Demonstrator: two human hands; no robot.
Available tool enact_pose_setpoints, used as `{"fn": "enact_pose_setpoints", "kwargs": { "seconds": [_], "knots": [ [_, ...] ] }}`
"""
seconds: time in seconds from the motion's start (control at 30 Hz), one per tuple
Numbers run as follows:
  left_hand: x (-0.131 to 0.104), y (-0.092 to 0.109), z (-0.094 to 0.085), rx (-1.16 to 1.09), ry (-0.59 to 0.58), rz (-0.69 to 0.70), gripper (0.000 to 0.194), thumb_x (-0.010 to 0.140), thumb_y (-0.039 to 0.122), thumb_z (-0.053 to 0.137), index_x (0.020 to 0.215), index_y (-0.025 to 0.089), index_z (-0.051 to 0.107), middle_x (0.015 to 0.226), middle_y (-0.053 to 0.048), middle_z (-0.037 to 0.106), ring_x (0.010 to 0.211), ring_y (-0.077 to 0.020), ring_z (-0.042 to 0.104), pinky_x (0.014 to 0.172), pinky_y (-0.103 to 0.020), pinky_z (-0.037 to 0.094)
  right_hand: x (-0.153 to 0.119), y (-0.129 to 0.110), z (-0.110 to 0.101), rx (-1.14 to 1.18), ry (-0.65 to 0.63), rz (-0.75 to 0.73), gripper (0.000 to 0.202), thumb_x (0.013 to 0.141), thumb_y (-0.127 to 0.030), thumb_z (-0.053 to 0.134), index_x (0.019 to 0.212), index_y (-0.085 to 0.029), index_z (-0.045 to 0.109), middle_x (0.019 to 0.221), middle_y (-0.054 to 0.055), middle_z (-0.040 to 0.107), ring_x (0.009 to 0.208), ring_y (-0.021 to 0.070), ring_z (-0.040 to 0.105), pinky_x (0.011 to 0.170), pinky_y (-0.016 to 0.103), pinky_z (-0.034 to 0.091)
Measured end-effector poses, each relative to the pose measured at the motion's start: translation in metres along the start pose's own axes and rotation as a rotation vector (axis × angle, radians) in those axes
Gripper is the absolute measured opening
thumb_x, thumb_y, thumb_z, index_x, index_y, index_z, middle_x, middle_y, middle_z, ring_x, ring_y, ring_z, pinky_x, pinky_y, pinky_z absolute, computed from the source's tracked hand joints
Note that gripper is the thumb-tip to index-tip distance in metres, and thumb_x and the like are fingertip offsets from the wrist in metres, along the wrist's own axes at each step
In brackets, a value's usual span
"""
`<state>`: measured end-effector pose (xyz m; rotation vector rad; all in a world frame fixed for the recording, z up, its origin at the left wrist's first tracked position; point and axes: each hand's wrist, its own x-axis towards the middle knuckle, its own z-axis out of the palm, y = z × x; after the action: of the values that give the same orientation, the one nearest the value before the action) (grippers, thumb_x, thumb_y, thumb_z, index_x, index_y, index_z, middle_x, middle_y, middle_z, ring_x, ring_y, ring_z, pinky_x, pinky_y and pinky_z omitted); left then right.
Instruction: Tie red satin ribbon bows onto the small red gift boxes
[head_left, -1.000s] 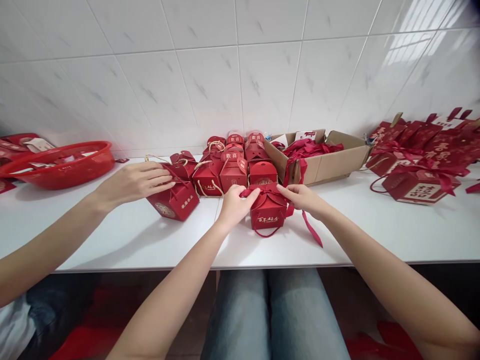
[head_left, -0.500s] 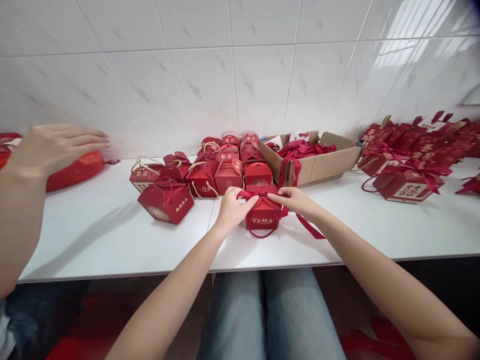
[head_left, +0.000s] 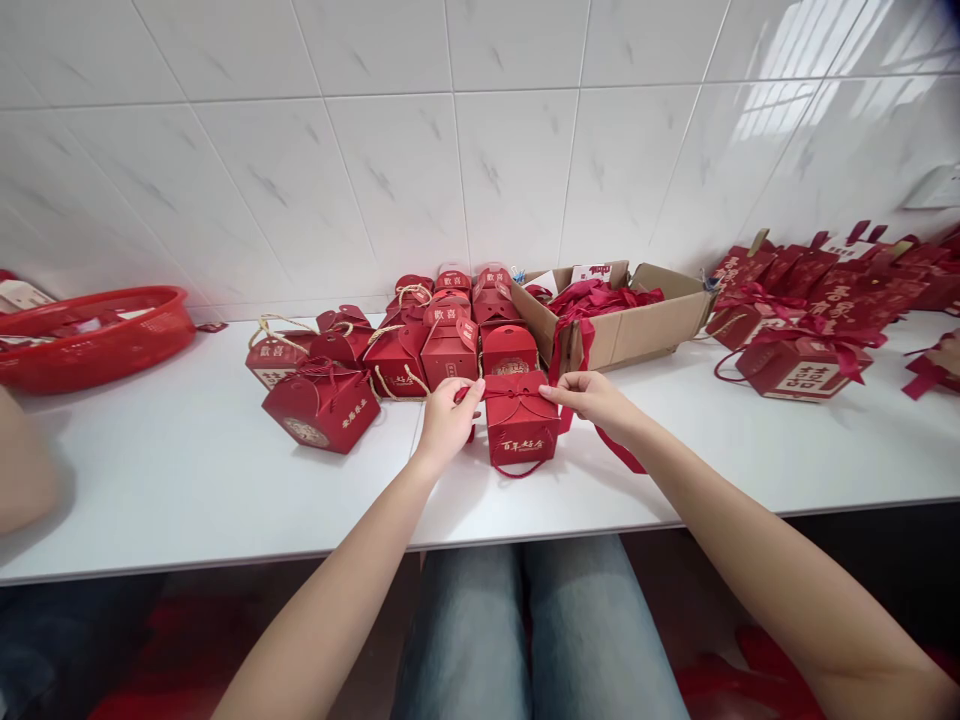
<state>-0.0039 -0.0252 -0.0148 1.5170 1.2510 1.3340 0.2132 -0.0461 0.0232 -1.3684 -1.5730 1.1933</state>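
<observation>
A small red gift box (head_left: 523,432) with gold characters stands upright near the table's front edge, a red cord loop at its base. Dark red ribbon crosses its top. My left hand (head_left: 450,420) pinches the ribbon at the box's upper left corner. At the upper right corner, my right hand (head_left: 596,400) pinches the ribbon's other side between thumb and forefinger. A loose ribbon tail (head_left: 621,450) lies on the table below my right hand.
Red boxes (head_left: 448,350) cluster behind, and another box (head_left: 321,405) stands left. A cardboard carton (head_left: 637,335) holds ribbons. A red basin (head_left: 97,350) sits far left, beside another person's arm (head_left: 22,470). Ribboned boxes (head_left: 802,365) fill the right; a hand shows at the far right edge.
My hands have moved slightly apart, drawing the ribbon outward across the box top. The other person's hand has left the basin, and the view has shifted slightly.
</observation>
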Motion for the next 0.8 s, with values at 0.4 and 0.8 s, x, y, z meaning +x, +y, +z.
{"fn": "enact_pose_setpoints", "kwargs": {
  "seconds": [0.4, 0.8],
  "knots": [
    [-0.004, 0.008, -0.005, 0.189, -0.014, 0.016, 0.032, 0.08, 0.049, 0.054, 0.072, 0.018, 0.057, 0.075, -0.002, 0.061, 0.073, -0.0175, 0.06, 0.069, -0.031, 0.05, -0.01, -0.004, -0.022, -0.121, -0.219, -0.061, 0.037, 0.077, -0.052, 0.063, 0.071, -0.016, 0.055, 0.063, -0.002, 0.05, 0.056, 0.0082, 0.045, 0.051, 0.022, 0.032],
    [-0.006, 0.055, 0.015, 0.515, -0.067, 0.451, 0.007, 0.078, 0.026, 0.059, 0.082, 0.021, 0.063, 0.098, -0.004, 0.066, 0.1, -0.0208, 0.059, 0.091, -0.037, 0.041, -0.004, 0.001, -0.016, -0.359, 0.189, -0.28, 0.008, 0.079, -0.024, 0.052, 0.079, -0.018, 0.058, 0.07, 0.001, 0.065, 0.063, 0.0144, 0.06, 0.058, 0.025, 0.044]
  ]
}}
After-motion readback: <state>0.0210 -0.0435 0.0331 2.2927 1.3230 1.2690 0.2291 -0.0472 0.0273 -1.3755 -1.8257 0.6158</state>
